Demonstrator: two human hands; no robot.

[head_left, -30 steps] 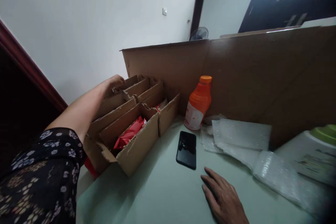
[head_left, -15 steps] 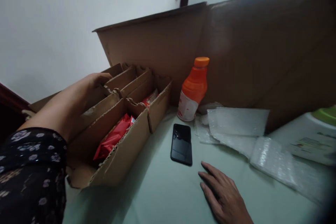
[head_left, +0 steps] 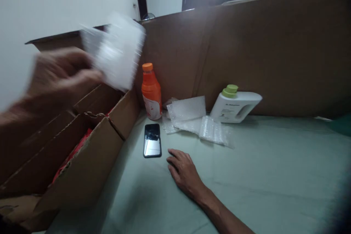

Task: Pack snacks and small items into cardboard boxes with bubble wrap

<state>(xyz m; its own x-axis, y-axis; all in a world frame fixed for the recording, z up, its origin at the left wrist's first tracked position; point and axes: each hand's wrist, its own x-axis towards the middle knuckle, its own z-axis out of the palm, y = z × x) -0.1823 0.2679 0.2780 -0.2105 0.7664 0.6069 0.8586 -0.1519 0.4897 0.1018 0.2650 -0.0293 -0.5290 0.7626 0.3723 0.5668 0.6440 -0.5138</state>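
My left hand (head_left: 64, 69), smeared by motion, pinches a piece of bubble wrap (head_left: 117, 51) by its lower left part, above the divided cardboard box (head_left: 85, 168). Red packets (head_left: 72, 153) lie in the box's compartments, partly hidden by its walls. On the pale green surface rests my right hand (head_left: 185, 172), holding nothing, its fingers apart. Just beyond its fingertips, to the left, lies a black smartphone (head_left: 152, 140) with its screen up.
An orange bottle (head_left: 151, 95) stands behind the phone. Beside it are more bubble wrap sheets (head_left: 189, 111) and a white bottle with a green cap (head_left: 233, 108). A tall cardboard panel (head_left: 260, 55) runs along the back.
My left hand has come up out of the divided box and now holds bubble wrap. The view has turned to the right. My right hand still rests by the phone.
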